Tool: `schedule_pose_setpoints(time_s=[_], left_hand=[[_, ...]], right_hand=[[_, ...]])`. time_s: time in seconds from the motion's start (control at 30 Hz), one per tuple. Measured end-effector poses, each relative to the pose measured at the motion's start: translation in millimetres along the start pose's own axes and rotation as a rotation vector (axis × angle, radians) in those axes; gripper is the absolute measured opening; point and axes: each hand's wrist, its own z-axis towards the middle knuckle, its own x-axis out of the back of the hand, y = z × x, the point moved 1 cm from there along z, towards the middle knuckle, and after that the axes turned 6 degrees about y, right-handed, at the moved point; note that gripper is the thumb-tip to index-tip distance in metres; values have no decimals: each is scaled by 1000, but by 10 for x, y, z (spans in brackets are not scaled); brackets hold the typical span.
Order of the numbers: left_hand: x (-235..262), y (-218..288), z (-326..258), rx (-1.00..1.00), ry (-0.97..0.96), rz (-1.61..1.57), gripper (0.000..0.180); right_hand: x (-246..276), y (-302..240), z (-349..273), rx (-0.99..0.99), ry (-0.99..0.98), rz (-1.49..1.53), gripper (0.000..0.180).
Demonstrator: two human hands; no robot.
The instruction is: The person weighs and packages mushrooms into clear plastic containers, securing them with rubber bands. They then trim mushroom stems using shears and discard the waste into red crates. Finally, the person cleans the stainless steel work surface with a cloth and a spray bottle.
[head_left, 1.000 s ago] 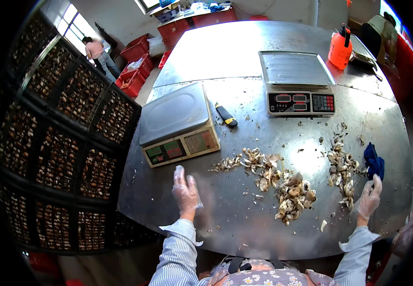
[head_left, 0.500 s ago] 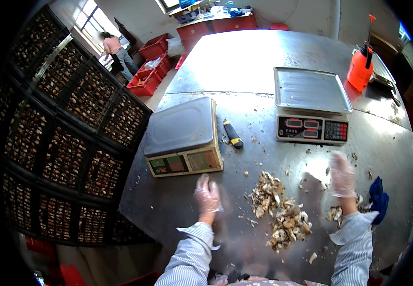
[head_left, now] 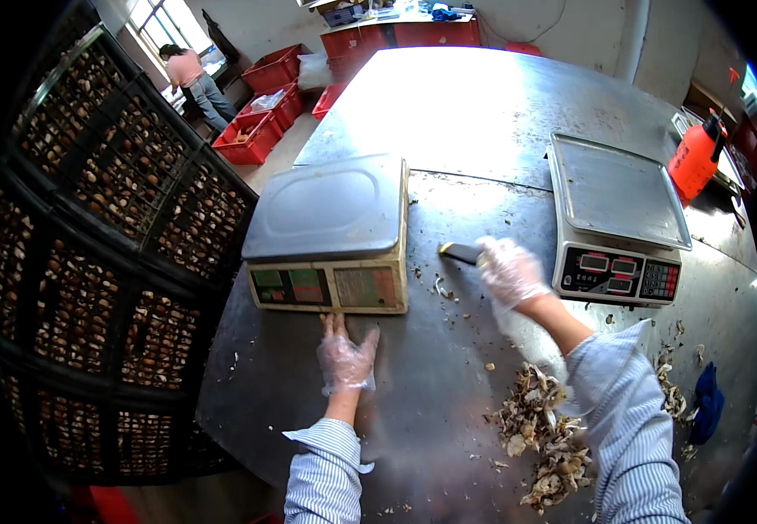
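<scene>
**Right hand reaches the knife by the scales**

Since half a second back, right hand (head_left: 511, 272) has gone from above the scrap pile up to 12 o'clock, now over the handle end of the small dark-bladed knife (head_left: 459, 253); left hand (head_left: 346, 354) slid up to the front edge of the cream weighing scale (head_left: 330, 236).

Right fingers curl over the knife; whether they have clamped it I cannot tell. Left hand lies flat, fingers apart, holding nothing.

Risk, as I judge it: loose plastic gloves on slick steel table (head_left: 483, 113), so the knife may slip or twist when lifted, nicking the glove. Sleeve could drag mushroom trimmings (head_left: 540, 437) at 5 o'clock.

Knife: short, flat on table, between both scales, second scale (head_left: 618, 218) at 3 o'clock.
</scene>
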Motion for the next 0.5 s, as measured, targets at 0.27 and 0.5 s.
schedule_pose_setpoints(time_s=[0.27, 0.5], left_hand=[[-384, -11, 845, 20, -11, 273, 80], [-443, 648, 801, -346, -28, -460, 34]], right_hand=[[-484, 1060, 465, -27, 388, -521, 43], [-409, 870, 374, 213, 103, -118, 54]])
